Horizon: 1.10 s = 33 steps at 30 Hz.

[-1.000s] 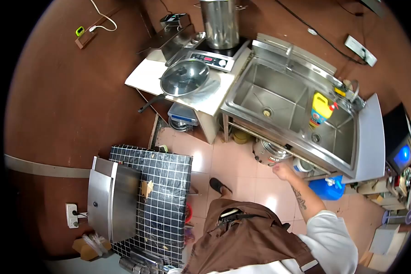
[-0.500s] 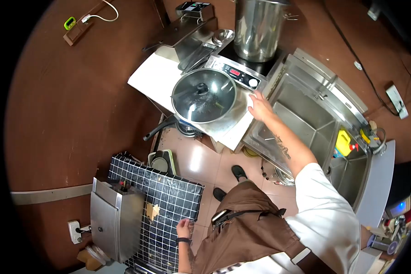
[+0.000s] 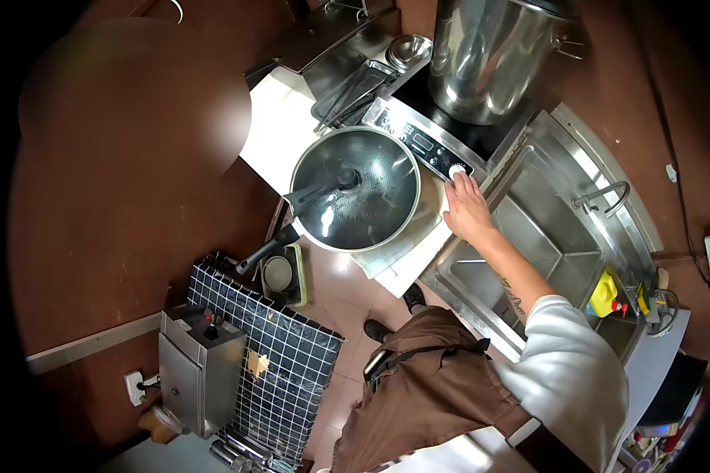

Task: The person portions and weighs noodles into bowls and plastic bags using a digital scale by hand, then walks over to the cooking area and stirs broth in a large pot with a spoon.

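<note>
My right hand (image 3: 468,211) reaches forward, its fingertips on the white control knob (image 3: 457,170) at the right end of the induction cooker's front panel (image 3: 422,143). The fingers partly cover the knob's lower edge. Left of this hand sits a wide pan with a glass lid (image 3: 371,213), its black handle (image 3: 268,248) pointing toward the lower left. A tall steel stockpot (image 3: 481,71) stands on the induction cooker's black top (image 3: 493,142). My left hand is out of view.
To the right is a steel sink (image 3: 528,229) with a tap (image 3: 607,193) and a yellow bottle (image 3: 603,294). A tray with tongs (image 3: 355,94) lies behind the pan. At lower left stand a checked-cloth table (image 3: 292,355) and a steel box appliance (image 3: 201,370).
My right hand has moved from the counter's edge to the knob. The cooker's red display digits have gone dark. My left hand has left the view, and the view has shifted nearer the cooker.
</note>
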Available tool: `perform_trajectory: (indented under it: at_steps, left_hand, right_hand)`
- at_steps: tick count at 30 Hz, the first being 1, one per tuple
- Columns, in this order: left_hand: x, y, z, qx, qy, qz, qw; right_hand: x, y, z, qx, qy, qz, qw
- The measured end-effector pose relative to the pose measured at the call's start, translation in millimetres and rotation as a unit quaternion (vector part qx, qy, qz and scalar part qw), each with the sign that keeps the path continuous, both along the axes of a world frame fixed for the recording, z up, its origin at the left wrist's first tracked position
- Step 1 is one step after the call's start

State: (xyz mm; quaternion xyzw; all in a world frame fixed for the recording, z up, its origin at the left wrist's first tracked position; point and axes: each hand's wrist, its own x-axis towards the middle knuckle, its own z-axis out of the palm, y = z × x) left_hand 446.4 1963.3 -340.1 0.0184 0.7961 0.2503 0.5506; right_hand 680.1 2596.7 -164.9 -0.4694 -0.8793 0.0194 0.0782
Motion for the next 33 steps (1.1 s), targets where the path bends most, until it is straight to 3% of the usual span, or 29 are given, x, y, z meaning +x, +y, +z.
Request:
perform_trajectory:
  at_steps: [3, 5, 6, 9, 11, 13, 15, 18, 23, 25, 27, 30, 33]
  left_hand:
    - [-7.4, 52.8, 8.7, 0.079, -0.014, 0.13, 0.988]
    - [-8.7, 85.6, 13.4, 0.143, 0.033, 0.165, 0.975]
    - [-13.4, 101.7, 25.5, 0.196, 0.054, 0.111, 0.973]
    - [-0.4, 135.2, 65.1, 0.162, 0.118, 0.118, 0.973]
    - [19.6, 136.0, 93.6, 0.159, 0.14, 0.13, 0.969]
    - [44.7, 105.0, 88.1, 0.113, 0.164, 0.13, 0.971]
    - [79.6, 61.1, 76.0, 0.082, 0.159, 0.194, 0.965]
    - [148.7, -18.2, 48.6, 0.04, 0.136, 0.34, 0.93]
    - [302.4, -126.2, -2.6, 0.029, 0.067, 0.654, 0.753]
    - [352.8, -141.1, -9.4, -0.009, 0.067, 0.698, 0.713]
    - [414.7, -169.1, -50.5, 0.043, 0.041, 0.684, 0.727]
    - [466.7, -190.8, -67.2, 0.005, 0.024, 0.61, 0.792]
    - [487.6, -224.8, -62.2, -0.011, 0.033, 0.623, 0.781]
  right_hand:
    - [-7.3, -6.6, 20.2, 0.008, 0.019, -0.005, 1.0]
    - [-10.6, -13.0, 42.1, -0.105, 0.02, 0.011, 0.994]
    - [-16.3, -18.9, 46.8, -0.164, 0.017, 0.035, 0.986]
    - [-43.1, -44.3, 52.0, -0.353, -0.023, 0.144, 0.924]
    - [-66.6, -69.4, 36.1, -0.404, -0.079, 0.249, 0.876]
    - [-89.1, -100.5, 23.0, -0.41, -0.124, 0.337, 0.838]
    - [-108.2, -131.4, 16.5, -0.355, -0.162, 0.442, 0.808]
    - [-155.8, -183.0, 53.6, -0.36, -0.241, 0.488, 0.758]
    - [-218.4, -259.1, 51.2, -0.243, -0.198, 0.639, 0.702]
    - [-237.9, -306.0, 70.1, -0.207, -0.177, 0.656, 0.704]
    - [-251.9, -352.7, 64.5, -0.193, -0.151, 0.674, 0.697]
    - [-257.0, -445.3, 47.7, -0.226, -0.163, 0.649, 0.708]
    - [-246.5, -514.8, -54.8, -0.32, -0.164, 0.637, 0.682]
